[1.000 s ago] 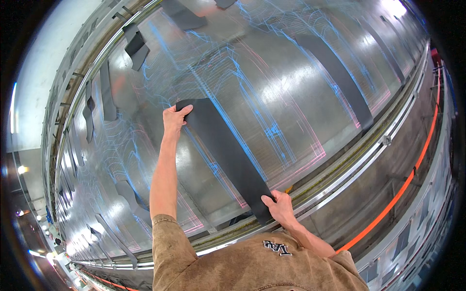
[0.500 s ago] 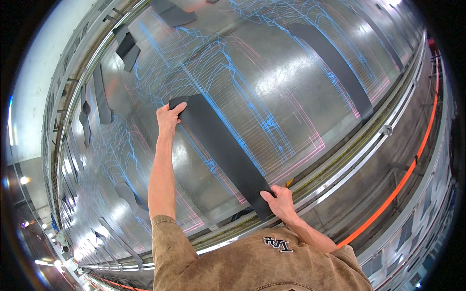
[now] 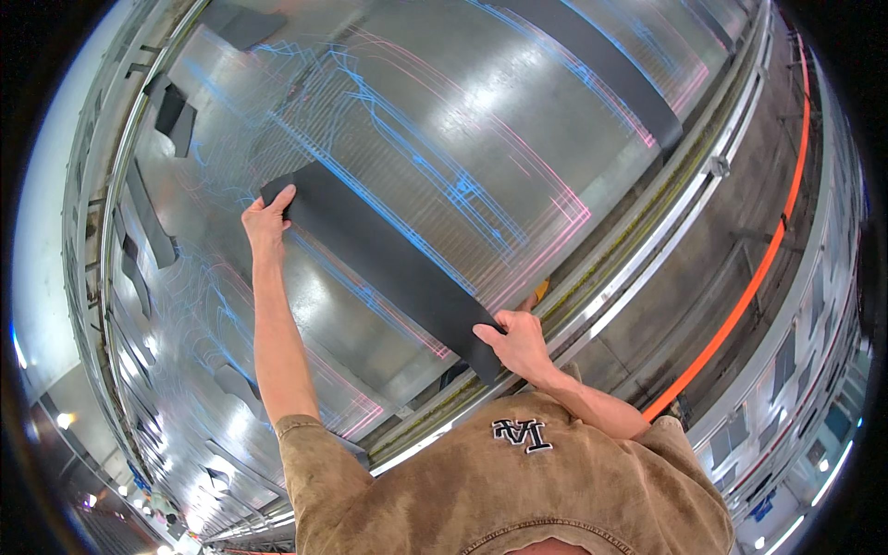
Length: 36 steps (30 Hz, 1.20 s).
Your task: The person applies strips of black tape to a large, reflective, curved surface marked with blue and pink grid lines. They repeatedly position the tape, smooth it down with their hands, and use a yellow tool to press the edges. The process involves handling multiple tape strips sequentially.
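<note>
A long dark grey flat strip (image 3: 384, 264) lies slantwise on a shiny metal table, its right edge along a bright blue line. My left hand (image 3: 267, 222) pinches the strip's far left corner, thumb on top and fingers underneath or behind. At the near end, my right hand (image 3: 518, 344) grips the strip's right edge close to the table rail, its thumb on top. The fingers below the strip are mostly hidden. Something small and yellow (image 3: 542, 289) shows just beyond my right hand.
Blue and pink lines cover the metal table (image 3: 462, 102). Another dark strip (image 3: 615, 60) lies farther right. Loose dark pieces (image 3: 173, 115) sit along the far left side. A metal rail (image 3: 680, 208) borders the near edge, with an orange cable or tube (image 3: 740, 319) beyond it.
The whole view has shifted, so the table, strip and hands appear farther left and higher. Both hands keep their hold, and the strip stays along the blue line.
</note>
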### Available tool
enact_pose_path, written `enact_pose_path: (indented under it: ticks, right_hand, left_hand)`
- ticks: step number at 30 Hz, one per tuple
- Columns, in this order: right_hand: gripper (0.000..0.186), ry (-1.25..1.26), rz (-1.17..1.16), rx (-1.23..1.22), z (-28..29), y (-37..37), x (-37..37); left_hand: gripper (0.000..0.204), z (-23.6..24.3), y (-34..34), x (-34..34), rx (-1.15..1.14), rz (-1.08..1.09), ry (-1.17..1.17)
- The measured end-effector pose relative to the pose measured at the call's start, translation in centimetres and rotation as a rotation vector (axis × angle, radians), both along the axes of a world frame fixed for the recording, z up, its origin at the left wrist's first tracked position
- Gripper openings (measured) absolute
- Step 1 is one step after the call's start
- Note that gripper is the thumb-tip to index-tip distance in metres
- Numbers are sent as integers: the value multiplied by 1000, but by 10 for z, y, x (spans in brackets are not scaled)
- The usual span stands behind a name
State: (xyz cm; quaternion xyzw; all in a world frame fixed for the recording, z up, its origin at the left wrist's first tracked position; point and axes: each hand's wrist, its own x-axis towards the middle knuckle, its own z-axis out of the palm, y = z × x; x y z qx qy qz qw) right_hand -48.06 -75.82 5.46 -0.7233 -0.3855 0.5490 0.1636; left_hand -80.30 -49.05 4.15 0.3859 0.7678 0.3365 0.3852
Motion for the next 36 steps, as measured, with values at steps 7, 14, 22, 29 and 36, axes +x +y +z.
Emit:
enact_pose_path:
  ticks: [7, 14, 22, 29, 36]
  right_hand:
    - [40, -43, 41, -35, 0, 2, -1]
    - [40, -11, 16, -76, 5, 5, -1]
    - [36, -27, 56, -72, 7, 7, -1]
    - [36, 3, 22, -99, 4, 5, -2]
    - [40, -17, 50, -80, 4, 7, -1]
  left_hand:
    - [27, 3, 0, 1, -13, -3, 25]
    - [28, -5, 3, -4, -32, 6, 25]
    - [28, -5, 3, -3, -30, 17, 39]
    - [28, -6, 4, -5, -38, 27, 58]
    - [30, -9, 5, -8, -49, 4, 42]
